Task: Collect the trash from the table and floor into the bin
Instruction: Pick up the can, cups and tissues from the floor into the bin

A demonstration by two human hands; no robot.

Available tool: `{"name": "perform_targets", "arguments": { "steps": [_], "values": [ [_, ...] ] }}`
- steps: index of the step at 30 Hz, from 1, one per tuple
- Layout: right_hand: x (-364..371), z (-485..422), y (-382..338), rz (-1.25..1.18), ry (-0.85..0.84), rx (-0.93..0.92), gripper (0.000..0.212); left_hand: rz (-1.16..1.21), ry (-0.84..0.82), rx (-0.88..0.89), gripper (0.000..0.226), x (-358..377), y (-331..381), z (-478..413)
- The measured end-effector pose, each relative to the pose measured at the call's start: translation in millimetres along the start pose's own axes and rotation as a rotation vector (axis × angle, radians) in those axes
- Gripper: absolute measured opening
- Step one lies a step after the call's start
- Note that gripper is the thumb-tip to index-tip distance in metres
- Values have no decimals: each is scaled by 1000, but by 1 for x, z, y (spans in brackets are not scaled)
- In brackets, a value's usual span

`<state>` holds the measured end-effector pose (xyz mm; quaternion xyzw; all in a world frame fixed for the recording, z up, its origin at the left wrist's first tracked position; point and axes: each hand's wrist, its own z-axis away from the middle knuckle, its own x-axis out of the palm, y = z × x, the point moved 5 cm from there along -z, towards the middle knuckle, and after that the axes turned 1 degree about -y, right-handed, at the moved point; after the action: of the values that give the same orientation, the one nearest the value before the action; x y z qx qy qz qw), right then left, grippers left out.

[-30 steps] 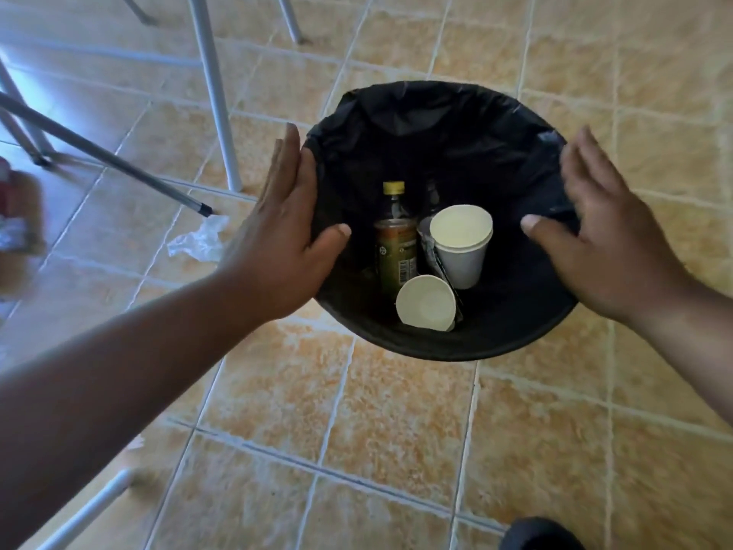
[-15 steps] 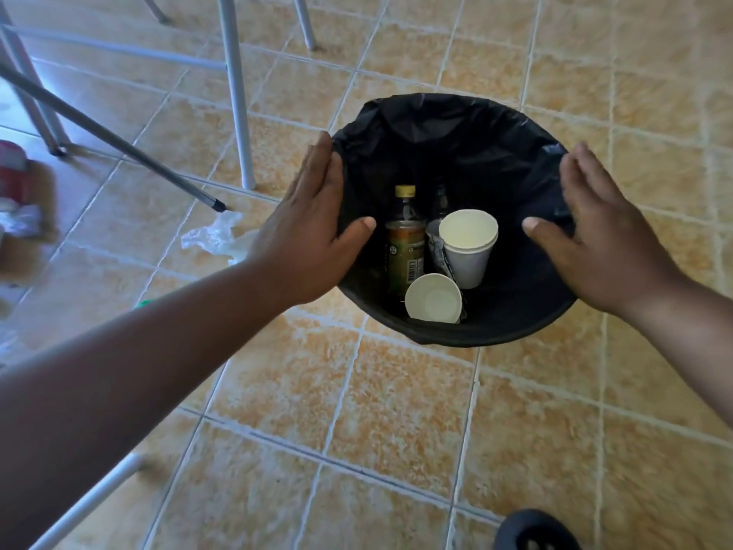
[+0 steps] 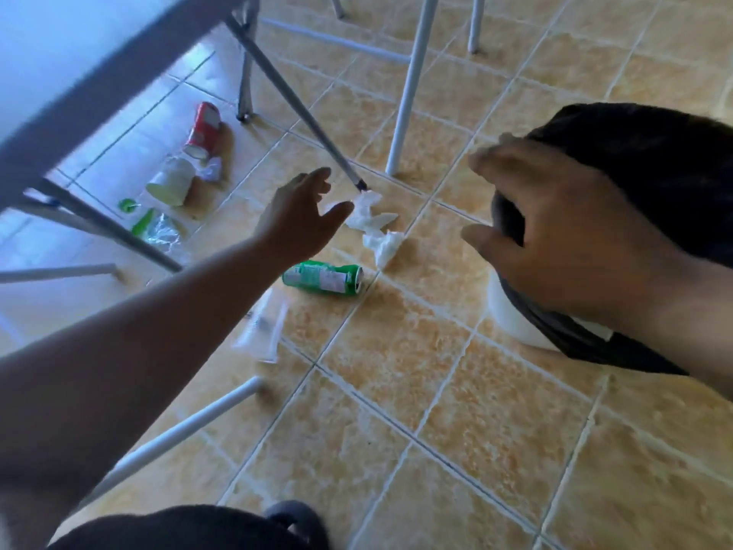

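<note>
The bin (image 3: 511,311) is white with a black bag liner (image 3: 654,160) and stands on the tiled floor at the right. My right hand (image 3: 555,232) grips its near-left rim, thumb outside. My left hand (image 3: 301,216) is open and stretched out, fingertips just short of a crumpled white tissue (image 3: 373,224) on the floor. A green can (image 3: 323,278) lies on its side just below that hand. A clear plastic wrapper (image 3: 261,331) lies nearer to me. The bin's inside is hidden.
Under the table (image 3: 99,85) lie a red can (image 3: 204,131), a paper cup (image 3: 172,186), a green cap (image 3: 127,205) and a green-and-clear wrapper (image 3: 156,232). A dark slanted leg (image 3: 301,109) ends beside the tissue. White chair legs (image 3: 408,93) stand behind it.
The view has swung left from the bin to the floor. My left hand left the bin's rim and reached out toward the tissue. My right hand stayed on the bin.
</note>
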<state>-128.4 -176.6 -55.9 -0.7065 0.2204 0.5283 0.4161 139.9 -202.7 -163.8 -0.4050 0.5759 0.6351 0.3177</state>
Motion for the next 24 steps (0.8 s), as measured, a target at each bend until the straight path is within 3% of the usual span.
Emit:
{"name": "perform_targets", "arguments": {
  "steps": [5, 9, 13, 18, 24],
  "values": [
    [89, -51, -62, 41, -141, -104, 47, -240, -278, -239, 70, 28, -88, 27],
    [176, -68, -78, 138, -319, -47, 36, -419, -439, -339, 58, 39, -118, 45],
    [242, -74, -73, 217, -427, 39, 38, -516, -517, -375, 61, 43, -135, 53],
    [280, -72, -56, 291, -537, 100, 67, -618, -622, -352, 56, 57, -142, 60],
    [282, -65, -60, 239, -447, 69, 55, -689, -681, -294, 53, 70, -138, 66]
  ]
}}
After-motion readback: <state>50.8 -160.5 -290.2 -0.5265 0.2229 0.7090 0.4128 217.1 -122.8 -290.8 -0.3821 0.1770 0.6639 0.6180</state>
